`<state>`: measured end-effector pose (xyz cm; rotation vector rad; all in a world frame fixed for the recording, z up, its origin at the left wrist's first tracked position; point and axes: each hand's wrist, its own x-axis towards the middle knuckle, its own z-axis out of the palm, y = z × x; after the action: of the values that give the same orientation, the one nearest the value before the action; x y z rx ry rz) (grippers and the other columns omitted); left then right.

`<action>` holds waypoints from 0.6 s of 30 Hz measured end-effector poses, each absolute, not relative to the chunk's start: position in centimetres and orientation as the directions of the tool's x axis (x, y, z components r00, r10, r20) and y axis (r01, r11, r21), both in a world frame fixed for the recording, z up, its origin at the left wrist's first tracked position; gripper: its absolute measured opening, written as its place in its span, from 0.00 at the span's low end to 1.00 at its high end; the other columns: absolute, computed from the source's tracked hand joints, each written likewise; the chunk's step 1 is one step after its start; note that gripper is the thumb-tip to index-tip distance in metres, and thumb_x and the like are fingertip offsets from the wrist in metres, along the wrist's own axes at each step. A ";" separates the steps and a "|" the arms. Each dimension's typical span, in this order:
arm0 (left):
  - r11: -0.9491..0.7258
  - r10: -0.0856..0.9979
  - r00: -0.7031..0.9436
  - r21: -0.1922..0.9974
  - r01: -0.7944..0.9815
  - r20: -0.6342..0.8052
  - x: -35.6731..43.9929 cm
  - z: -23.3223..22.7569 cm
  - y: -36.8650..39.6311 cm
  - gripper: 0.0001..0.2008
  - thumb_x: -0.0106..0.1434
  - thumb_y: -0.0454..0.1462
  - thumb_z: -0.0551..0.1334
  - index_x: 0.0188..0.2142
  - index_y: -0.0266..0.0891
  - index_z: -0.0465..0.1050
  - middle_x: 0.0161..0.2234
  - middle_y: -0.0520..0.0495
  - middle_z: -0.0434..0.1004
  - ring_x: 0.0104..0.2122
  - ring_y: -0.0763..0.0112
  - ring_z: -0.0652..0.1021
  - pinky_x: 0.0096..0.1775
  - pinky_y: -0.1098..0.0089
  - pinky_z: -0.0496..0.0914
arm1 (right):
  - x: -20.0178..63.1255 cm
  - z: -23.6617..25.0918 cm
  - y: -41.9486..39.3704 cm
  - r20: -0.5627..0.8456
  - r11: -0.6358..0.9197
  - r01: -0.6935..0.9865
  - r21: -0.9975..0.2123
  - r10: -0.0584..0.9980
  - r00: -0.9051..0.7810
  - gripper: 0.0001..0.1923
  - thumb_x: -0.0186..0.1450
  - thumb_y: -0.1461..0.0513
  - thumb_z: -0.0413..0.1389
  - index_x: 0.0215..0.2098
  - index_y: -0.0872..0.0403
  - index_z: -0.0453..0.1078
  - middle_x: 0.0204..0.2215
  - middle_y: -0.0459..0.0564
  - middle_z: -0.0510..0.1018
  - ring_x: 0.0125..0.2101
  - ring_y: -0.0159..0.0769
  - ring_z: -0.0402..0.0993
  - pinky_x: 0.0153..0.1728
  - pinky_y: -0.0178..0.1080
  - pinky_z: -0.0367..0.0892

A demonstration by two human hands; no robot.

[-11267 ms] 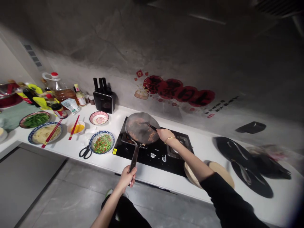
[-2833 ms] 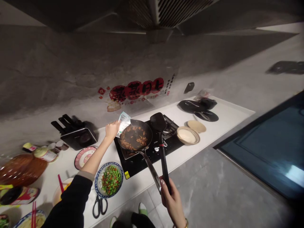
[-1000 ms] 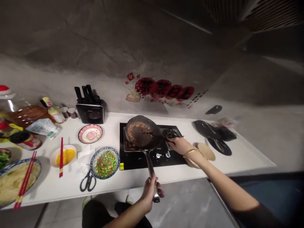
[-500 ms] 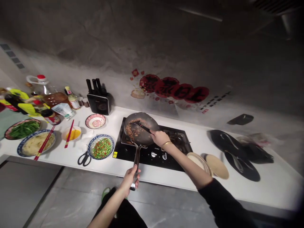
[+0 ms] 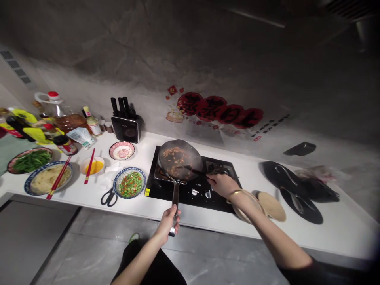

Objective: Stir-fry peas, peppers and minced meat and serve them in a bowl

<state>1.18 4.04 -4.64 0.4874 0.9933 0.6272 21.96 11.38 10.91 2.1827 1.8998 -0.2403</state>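
Grey stone wall (image 5: pixel 190 51), white counter (image 5: pixel 341 233), grey floor (image 5: pixel 59 253)

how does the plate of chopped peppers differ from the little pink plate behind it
The pepper plate has a blue patterned rim and is heaped with chopped green and red peppers; the pink plate is smaller, pink-rimmed and holds no heap. The pepper plate lies nearer the counter edge, beside the scissors. Both are round and left of the stove.

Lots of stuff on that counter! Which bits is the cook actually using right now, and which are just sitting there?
In use: frying pan with minced food, its handle gripped by the left hand; black spatula held by the right hand; the hob.

Lying about: scissors, plate of chopped vegetables, knife block, chopsticks, oil bottle.
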 end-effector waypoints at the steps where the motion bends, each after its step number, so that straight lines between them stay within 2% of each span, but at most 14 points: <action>1: 0.725 0.682 0.399 0.638 -0.258 -0.614 1.2 -4.6 4.1 0.30 0.45 0.62 0.58 0.30 0.37 0.64 0.18 0.58 0.63 0.10 0.82 0.61 0.13 0.75 0.53 | 21.3 9.9 12.4 -0.233 -0.157 0.984 0.086 0.957 0.173 0.19 0.64 0.59 0.46 0.52 0.50 0.68 0.41 0.55 0.78 0.41 0.43 0.74 0.41 0.41 0.66; 5: 0.735 0.672 0.397 0.628 -0.254 -0.625 1.2 -4.7 4.1 0.31 0.45 0.62 0.58 0.31 0.37 0.65 0.18 0.58 0.63 0.10 0.81 0.61 0.13 0.75 0.53 | 19.6 7.6 16.6 -0.186 -0.216 0.972 0.095 0.955 0.231 0.22 0.66 0.60 0.42 0.56 0.52 0.63 0.41 0.59 0.77 0.41 0.42 0.73 0.39 0.40 0.65; 10: 0.733 0.674 0.408 0.625 -0.269 -0.616 1.3 -4.9 4.1 0.30 0.45 0.61 0.58 0.32 0.37 0.65 0.18 0.58 0.63 0.10 0.82 0.62 0.13 0.76 0.54 | 22.8 11.3 16.2 -0.263 -0.174 0.981 0.086 0.946 0.191 0.17 0.63 0.61 0.47 0.46 0.52 0.73 0.41 0.55 0.77 0.41 0.42 0.73 0.40 0.39 0.64; 14: 0.733 0.674 0.415 0.625 -0.269 -0.611 1.2 -4.9 4.1 0.30 0.45 0.61 0.58 0.32 0.37 0.64 0.18 0.58 0.62 0.10 0.82 0.61 0.13 0.76 0.54 | 25.9 14.7 13.4 -0.326 -0.118 0.988 0.100 0.934 0.144 0.15 0.59 0.61 0.52 0.42 0.48 0.75 0.38 0.53 0.79 0.39 0.43 0.73 0.40 0.40 0.64; 18: 0.734 0.671 0.420 0.625 -0.264 -0.611 1.1 -4.6 4.1 0.30 0.46 0.61 0.58 0.31 0.36 0.65 0.18 0.58 0.63 0.10 0.82 0.61 0.13 0.76 0.54 | 23.9 12.6 14.0 -0.289 -0.109 0.990 0.087 0.948 0.130 0.17 0.61 0.60 0.50 0.46 0.49 0.73 0.41 0.53 0.77 0.41 0.43 0.73 0.42 0.40 0.64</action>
<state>1.14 4.11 -4.61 0.4768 0.9723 0.6149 23.94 14.02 12.62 2.1513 1.9023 -0.2340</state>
